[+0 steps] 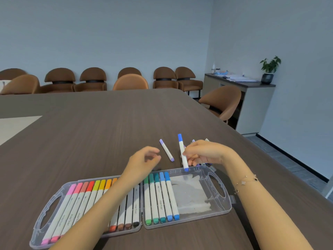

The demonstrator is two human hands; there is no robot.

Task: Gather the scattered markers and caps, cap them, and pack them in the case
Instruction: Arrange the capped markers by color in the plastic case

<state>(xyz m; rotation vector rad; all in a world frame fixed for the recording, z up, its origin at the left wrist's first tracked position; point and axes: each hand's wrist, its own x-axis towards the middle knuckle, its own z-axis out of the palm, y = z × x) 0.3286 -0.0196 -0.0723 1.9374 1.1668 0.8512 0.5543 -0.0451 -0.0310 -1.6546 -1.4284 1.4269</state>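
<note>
Meeting room, long brown table (90,141), chairs along the far wall. Right hand (203,153) pinches a blue marker (182,152) around its middle, fingers curled on the barrel. It's capped at both ends as far as I can tell, standing nearly upright, with the lower tip hovering just over the far rim of the case (221,206).

So the whole thing comes down to this: the marker's long axis points up and away, while the packed ones in the right half lie flat, running near-to-far. The open slot is just right of the last blue one (171,195), pretty much straight below and toward the person from the grip. My guess is it needs tipping flat and lowering in beside that one.

Left hand (144,159) hovers nearby over the table, fingers loosely curled, holding nothing. A purple marker (166,150) lies flat between the two hands, slightly nearer the left. More markers sit behind the right hand, mostly hidden.
</note>
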